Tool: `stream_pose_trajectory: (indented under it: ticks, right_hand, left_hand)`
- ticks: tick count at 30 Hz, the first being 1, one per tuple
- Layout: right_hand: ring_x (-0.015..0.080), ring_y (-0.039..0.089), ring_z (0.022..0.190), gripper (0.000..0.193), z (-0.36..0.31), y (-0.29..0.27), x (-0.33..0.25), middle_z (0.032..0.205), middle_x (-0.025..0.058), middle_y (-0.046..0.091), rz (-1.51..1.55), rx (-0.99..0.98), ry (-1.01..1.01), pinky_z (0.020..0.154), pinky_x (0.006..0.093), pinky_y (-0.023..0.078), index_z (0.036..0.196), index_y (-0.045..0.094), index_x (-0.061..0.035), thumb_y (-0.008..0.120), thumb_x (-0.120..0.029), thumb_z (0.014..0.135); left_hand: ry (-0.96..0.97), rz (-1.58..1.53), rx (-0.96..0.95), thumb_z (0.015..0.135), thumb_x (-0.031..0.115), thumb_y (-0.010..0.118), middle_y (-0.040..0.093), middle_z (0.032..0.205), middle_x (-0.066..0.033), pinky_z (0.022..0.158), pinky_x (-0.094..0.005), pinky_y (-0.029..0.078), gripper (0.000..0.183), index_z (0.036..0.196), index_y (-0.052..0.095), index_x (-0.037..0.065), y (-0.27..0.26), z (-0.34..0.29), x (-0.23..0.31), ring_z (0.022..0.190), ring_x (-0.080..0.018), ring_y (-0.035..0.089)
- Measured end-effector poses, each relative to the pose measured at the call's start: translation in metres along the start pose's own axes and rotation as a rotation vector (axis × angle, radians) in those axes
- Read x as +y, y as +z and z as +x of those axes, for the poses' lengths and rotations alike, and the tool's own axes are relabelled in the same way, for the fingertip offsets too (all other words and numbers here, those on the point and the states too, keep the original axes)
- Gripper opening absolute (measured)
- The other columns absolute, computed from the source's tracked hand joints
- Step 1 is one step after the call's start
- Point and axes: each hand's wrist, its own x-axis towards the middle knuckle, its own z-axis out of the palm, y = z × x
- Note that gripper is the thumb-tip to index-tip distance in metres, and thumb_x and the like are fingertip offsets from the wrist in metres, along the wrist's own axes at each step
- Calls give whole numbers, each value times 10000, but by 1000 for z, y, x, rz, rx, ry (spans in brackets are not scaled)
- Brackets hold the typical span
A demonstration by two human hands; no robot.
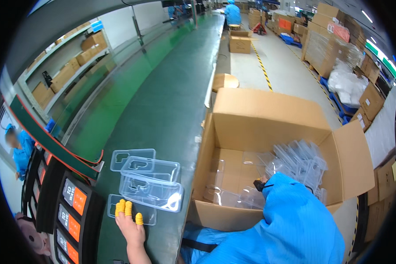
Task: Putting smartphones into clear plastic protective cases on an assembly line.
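Clear tray [148, 216] | under left hand [130, 226] | overlapping trays [152, 193] just beyond

Left hand [130, 228] palm down, fingers [120, 208] spread, wrist [136, 244] behind them; right arm [295, 207] off to their right, right hand [263, 179] mostly hidden.

Long green bench [163, 77] running to top centre. Pale floor [243, 75], yellow-black tape [262, 66] upper right. Round wooden stool [226, 81] above centre. White wall [120, 27] and shelving [78, 82] upper left. Stacked cartons [323, 50] at right; strip light [366, 16] top right.
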Motion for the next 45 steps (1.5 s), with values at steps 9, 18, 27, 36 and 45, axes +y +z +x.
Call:
stream_pose_trajectory:
  ticks: [9, 18, 27, 36, 45]
  right_hand:
    - [236, 370, 1077, 607, 2, 2, 16, 1060, 152, 494, 82, -46, -5, 894, 478, 223, 1060, 488, -47, 657, -337, 555]
    - [237, 420, 1027, 537, -18, 29, 11, 1011, 149, 523, 270, -97, 3, 865, 461, 275, 1015, 520, -56, 647, -317, 564]
    - [238, 470, 977, 468, -30, 38, 3, 962, 146, 552, 404, -119, 9, 836, 443, 328, 970, 552, -66, 638, -297, 573]
    - [238, 520, 927, 401, -25, 33, 0, 913, 143, 581, 526, -130, -3, 807, 426, 380, 925, 584, -75, 628, -277, 582]
    - [277, 572, 811, 350, -34, -100, 28, 835, 156, 604, 555, 90, 11, 717, 393, 444, 897, 605, -73, 610, -231, 584]
  left_hand:
    - [25, -4, 40, 768, 261, 527, 412, 1180, -161, 922, -439, 248, 438, 1113, 463, -2, 2, -5, 1, 1128, -336, 335]
    - [-1, -24, 19, 795, 277, 489, 424, 1177, -145, 936, -414, 250, 396, 1095, 483, 18, -5, 1, 6, 1116, -321, 356]
    - [10, -50, 23, 789, 256, 505, 426, 1179, -138, 932, -413, 257, 382, 1085, 493, 14, -2, -2, 7, 1115, -315, 360]
    - [48, -48, 83, 799, 251, 499, 434, 1157, -147, 921, -413, 263, 359, 1063, 495, 7, -1, 1, 8, 1102, -320, 365]
    - [2, -52, 76, 820, 248, 469, 429, 1173, -151, 932, -402, 262, 347, 1074, 493, 13, 4, -8, -3, 1109, -322, 364]
